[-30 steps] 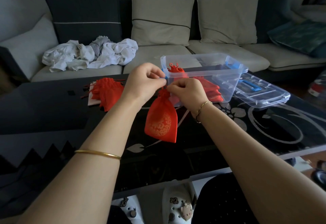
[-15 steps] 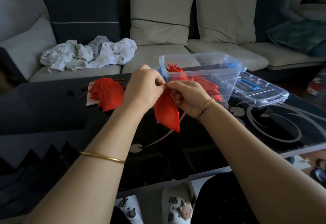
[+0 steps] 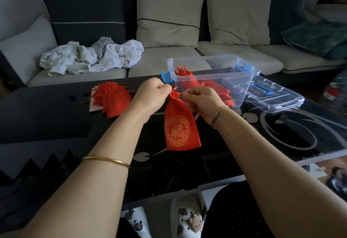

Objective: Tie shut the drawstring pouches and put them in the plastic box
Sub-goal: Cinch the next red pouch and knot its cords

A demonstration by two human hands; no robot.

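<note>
A glossy black glass coffee table (image 3: 281,144) with a pale swirling flower pattern fills the foreground. Behind it stands a light grey fabric sofa (image 3: 169,57). A crumpled heap of white clothes (image 3: 90,57) lies on its left seat. A dark charcoal square cushion (image 3: 84,12), a beige striped cushion (image 3: 169,16) and a second beige cushion (image 3: 238,16) lean against its back. A teal cushion (image 3: 315,35) lies at the right. White plastic clogs with charms (image 3: 187,217) show below the table's near edge.

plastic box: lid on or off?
Off. The plastic box is open-topped, with red pouches inside; its lid lies flat on the table beside it.
</note>
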